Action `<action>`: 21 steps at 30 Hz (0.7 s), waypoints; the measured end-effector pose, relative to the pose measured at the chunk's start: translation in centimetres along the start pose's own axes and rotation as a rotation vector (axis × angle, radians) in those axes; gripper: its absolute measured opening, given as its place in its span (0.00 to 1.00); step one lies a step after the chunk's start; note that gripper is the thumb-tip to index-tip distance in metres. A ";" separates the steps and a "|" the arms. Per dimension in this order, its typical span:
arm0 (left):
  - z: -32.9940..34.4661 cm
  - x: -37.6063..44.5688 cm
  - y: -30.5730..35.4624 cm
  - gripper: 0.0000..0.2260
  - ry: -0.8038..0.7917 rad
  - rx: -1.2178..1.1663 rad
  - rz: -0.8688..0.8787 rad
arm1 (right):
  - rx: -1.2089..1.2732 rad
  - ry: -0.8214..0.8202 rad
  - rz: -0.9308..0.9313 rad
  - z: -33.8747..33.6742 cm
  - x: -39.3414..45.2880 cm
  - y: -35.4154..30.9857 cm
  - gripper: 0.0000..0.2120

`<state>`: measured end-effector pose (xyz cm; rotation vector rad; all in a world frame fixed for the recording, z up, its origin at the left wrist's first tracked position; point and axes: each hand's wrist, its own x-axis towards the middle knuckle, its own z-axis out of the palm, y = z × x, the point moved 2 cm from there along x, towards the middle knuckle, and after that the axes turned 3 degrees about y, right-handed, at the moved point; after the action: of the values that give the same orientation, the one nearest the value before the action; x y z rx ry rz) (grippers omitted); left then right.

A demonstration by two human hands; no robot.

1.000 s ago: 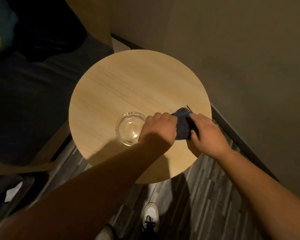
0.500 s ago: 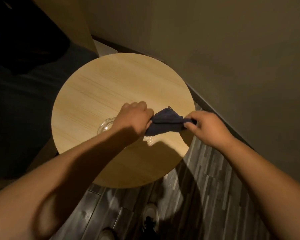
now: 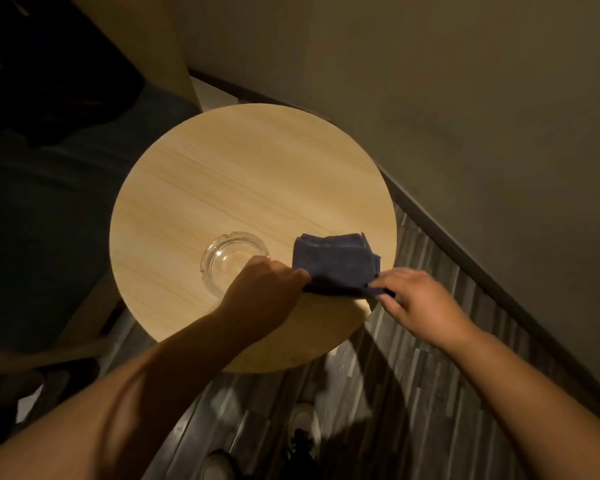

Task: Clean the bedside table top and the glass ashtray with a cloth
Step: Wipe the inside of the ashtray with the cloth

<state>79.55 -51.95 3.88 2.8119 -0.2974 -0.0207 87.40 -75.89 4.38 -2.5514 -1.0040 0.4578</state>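
Note:
A round light-wood bedside table top [image 3: 243, 188] fills the middle of the head view. A clear glass ashtray [image 3: 227, 259] stands on its near part, partly behind my left hand. A dark blue folded cloth [image 3: 336, 261] lies on the table's near right side. My left hand [image 3: 264, 289] pinches the cloth's near left corner. My right hand [image 3: 416, 303] pinches its near right corner, at the table's edge. The cloth's near edge is stretched between the two hands.
A dark bed [image 3: 42, 209] lies left of the table, with a wooden headboard panel [image 3: 142, 39] behind. A beige wall [image 3: 465, 116] with a dark skirting runs along the right. Grey plank floor [image 3: 378, 393] and my shoes [image 3: 303, 424] are below.
The cloth was bunched between my hands; now it lies spread flat on the table with both hands at its near corners. The ashtray shows more fully beside my left hand.

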 end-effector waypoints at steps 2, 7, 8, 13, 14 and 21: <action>0.6 -0.5 -0.4 0.04 -0.010 -0.012 -0.012 | 0.119 -0.054 0.083 0.6 -0.4 0.1 0.13; -1.1 3.7 -1.2 0.11 0.012 0.051 -0.111 | 0.309 0.107 0.309 -0.5 3.2 0.7 0.07; -1.1 4.7 -1.4 0.11 -0.055 -0.028 -0.210 | 0.286 0.131 0.348 -0.4 4.0 1.0 0.06; 0.7 7.6 -2.3 0.10 -0.078 0.121 -0.389 | 0.185 0.225 0.472 0.9 6.6 2.0 0.05; 0.9 7.8 -2.4 0.10 -0.082 0.158 -0.404 | 0.171 0.242 0.473 1.1 6.9 2.0 0.05; 1.7 7.7 -2.6 0.10 -0.098 0.244 -0.415 | 0.009 0.313 0.427 2.2 7.4 1.7 0.07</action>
<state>87.49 -51.63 1.56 3.0672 0.2855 -0.2291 92.58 -71.45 0.44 -2.7160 -0.3463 0.1579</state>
